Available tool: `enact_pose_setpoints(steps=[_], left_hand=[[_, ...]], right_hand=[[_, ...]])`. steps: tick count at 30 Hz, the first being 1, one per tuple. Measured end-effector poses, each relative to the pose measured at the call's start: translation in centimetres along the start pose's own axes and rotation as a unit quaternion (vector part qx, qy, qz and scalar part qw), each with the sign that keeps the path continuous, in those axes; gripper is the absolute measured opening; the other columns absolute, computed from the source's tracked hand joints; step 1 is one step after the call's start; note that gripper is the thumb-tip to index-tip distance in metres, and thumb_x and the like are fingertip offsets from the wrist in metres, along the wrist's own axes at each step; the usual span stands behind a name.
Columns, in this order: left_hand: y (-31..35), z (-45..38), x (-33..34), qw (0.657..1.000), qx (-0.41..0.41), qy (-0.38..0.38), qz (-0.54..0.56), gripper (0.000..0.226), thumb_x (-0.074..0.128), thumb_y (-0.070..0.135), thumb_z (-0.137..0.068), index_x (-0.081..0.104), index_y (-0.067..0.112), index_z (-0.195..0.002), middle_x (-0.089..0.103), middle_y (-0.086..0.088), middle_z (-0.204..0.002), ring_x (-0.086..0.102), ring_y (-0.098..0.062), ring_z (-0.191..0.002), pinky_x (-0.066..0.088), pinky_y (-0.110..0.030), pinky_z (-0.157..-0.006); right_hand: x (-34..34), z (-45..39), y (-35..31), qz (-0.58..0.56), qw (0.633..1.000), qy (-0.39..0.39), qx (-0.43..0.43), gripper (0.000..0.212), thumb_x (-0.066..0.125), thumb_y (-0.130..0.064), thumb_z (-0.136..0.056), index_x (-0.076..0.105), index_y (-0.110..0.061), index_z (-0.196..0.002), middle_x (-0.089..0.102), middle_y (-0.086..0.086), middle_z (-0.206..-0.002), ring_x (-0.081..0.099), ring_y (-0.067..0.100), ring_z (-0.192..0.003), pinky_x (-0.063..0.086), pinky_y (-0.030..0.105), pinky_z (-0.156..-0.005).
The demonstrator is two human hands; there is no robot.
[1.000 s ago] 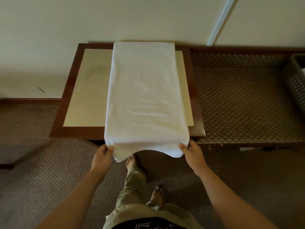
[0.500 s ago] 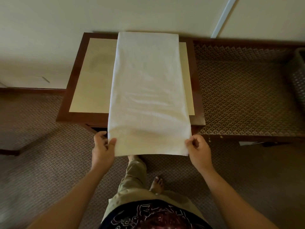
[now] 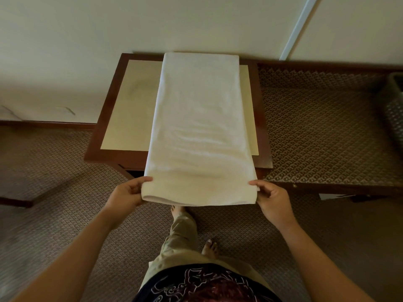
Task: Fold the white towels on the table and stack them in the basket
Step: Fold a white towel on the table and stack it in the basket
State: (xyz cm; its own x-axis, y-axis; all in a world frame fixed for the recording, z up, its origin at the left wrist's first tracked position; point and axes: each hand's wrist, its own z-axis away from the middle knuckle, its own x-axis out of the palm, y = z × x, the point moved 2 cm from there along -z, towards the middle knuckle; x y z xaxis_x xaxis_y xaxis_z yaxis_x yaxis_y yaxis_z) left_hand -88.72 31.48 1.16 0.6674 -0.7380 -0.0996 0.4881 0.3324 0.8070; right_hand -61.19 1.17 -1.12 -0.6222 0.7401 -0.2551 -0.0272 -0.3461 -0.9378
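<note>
As the near end had been lifted clear of the table (image 3: 113,158), towel (image 3: 200,118) lay lengthwise across it; left hand (image 3: 126,196) and right hand (image 3: 272,199) pinched its near corners, ready for folding over.

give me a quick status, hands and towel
Left hand and right hand each pinch a near corner. White towel lies lengthwise on the table, near end lifted off the edge. Nothing in the way.

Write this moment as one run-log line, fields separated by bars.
left hand: pinches towel near corner | right hand: pinches other near corner | towel: far part on table, near end lifted | basket: far right
</note>
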Motion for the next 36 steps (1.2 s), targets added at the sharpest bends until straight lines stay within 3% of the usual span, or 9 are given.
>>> enact_pose_setpoints(steps=[5, 9, 13, 19, 21, 24, 28, 31, 36], left_hand=[[0.3, -0.3, -1.4, 0.979, 0.097, 0.044, -0.176, 0.025, 0.082, 0.018, -0.082, 0.079, 0.035, -0.1, 0.062, 0.011, -0.13, 0.062, -0.012, -0.119, 0.053, -0.038, -0.099], [3.0, -1.2, -2.6, 0.979, 0.136, 0.008, -0.149, 0.035, 0.083, 0.049, -0.076, 0.078, 0.04, -0.109, 0.039, 0.028, -0.154, 0.027, -0.009, -0.15, 0.029, -0.049, -0.117], [6.0, -1.9, -1.6, 0.984, 0.159, -0.012, -0.076, 0.036, 0.063, 0.04, -0.082, 0.073, 0.029, -0.115, 0.072, 0.001, -0.118, 0.063, -0.024, -0.118, 0.052, -0.033, -0.095], [9.3, -4.7, -0.8, 0.963, 0.202, 0.108, -0.14, 0.015, 0.052, 0.03, -0.107, 0.065, 0.024, -0.11, 0.07, -0.004, -0.098, 0.066, -0.015, -0.084, 0.053, -0.023, -0.062], [11.1, -6.5, -0.3, 0.955, 0.208, 0.144, -0.158, 0.018, 0.05, 0.029, -0.107, 0.064, 0.018, -0.105, 0.068, -0.005, -0.093, 0.062, -0.017, -0.079, 0.05, -0.027, -0.061], [13.5, -9.9, 0.1, 0.951, 0.196, 0.175, -0.163, 0.028, 0.048, 0.033, -0.108, 0.062, 0.011, -0.098, 0.064, -0.006, -0.086, 0.056, -0.018, -0.073, 0.045, -0.031, -0.059], [16.9, -16.6, -0.1, 0.96, 0.173, 0.193, -0.11, 0.038, 0.048, 0.043, -0.106, 0.064, 0.011, -0.093, 0.063, -0.01, -0.082, 0.055, -0.02, -0.072, 0.046, -0.036, -0.065], [18.9, -22.4, 0.0, 0.965, 0.134, 0.193, -0.116, 0.037, 0.046, 0.046, -0.106, 0.065, 0.014, -0.105, 0.067, -0.003, -0.093, 0.062, -0.024, -0.085, 0.048, -0.035, -0.068], [19.1, -26.6, 0.7, 0.956, 0.086, 0.168, -0.226, 0.036, 0.053, 0.048, -0.102, 0.058, 0.021, -0.125, 0.066, 0.001, -0.105, 0.063, -0.026, -0.096, 0.047, -0.036, -0.079]], right_hand=[[-0.3, 0.0, -1.0, 0.184, 0.974, 0.016, -0.132, 0.049, 0.082, -0.009, -0.084, 0.07, -0.055, -0.096, 0.056, -0.025, -0.12, 0.058, 0.022, -0.116, 0.049, 0.028, -0.097], [-1.2, -0.6, -2.9, 0.252, 0.954, -0.016, -0.162, 0.017, 0.072, -0.042, -0.083, 0.07, -0.051, -0.097, 0.037, -0.03, -0.157, 0.01, 0.017, -0.158, 0.011, 0.056, -0.116], [-1.4, -1.7, -5.6, 0.21, 0.962, -0.09, -0.147, 0.033, 0.054, -0.062, -0.089, 0.066, -0.055, -0.119, 0.047, -0.04, -0.143, 0.016, -0.003, -0.153, -0.005, 0.053, -0.124], [-0.7, -5.8, -8.2, 0.159, 0.967, -0.017, -0.197, 0.033, 0.052, -0.052, -0.096, 0.071, -0.035, -0.116, 0.068, -0.017, -0.126, 0.058, 0.008, -0.128, 0.026, 0.049, -0.12], [0.0, -7.4, -9.5, 0.107, 0.974, 0.014, -0.2, 0.034, 0.051, -0.049, -0.098, 0.071, -0.027, -0.114, 0.074, -0.011, -0.1, 0.07, 0.013, -0.096, 0.055, 0.044, -0.088], [1.2, -10.8, -11.7, 0.083, 0.974, 0.067, -0.199, 0.029, 0.05, -0.049, -0.099, 0.067, -0.027, -0.104, 0.068, -0.007, -0.08, 0.064, 0.013, -0.065, 0.051, 0.034, -0.05], [2.8, -18.2, -13.5, 0.091, 0.972, 0.114, -0.184, 0.023, 0.053, -0.041, -0.104, 0.064, -0.024, -0.096, 0.062, -0.001, -0.069, 0.058, 0.013, -0.058, 0.044, 0.027, -0.048], [4.0, -25.3, -12.9, 0.139, 0.984, 0.102, -0.053, 0.03, 0.051, -0.048, -0.103, 0.059, -0.026, -0.084, 0.061, -0.005, -0.073, 0.061, 0.013, -0.07, 0.045, 0.03, -0.06], [5.0, -29.2, -11.7, 0.133, 0.985, 0.055, 0.098, 0.027, 0.063, -0.048, -0.097, 0.066, -0.024, -0.108, 0.068, -0.01, -0.098, 0.064, 0.007, -0.089, 0.043, 0.022, -0.063]])
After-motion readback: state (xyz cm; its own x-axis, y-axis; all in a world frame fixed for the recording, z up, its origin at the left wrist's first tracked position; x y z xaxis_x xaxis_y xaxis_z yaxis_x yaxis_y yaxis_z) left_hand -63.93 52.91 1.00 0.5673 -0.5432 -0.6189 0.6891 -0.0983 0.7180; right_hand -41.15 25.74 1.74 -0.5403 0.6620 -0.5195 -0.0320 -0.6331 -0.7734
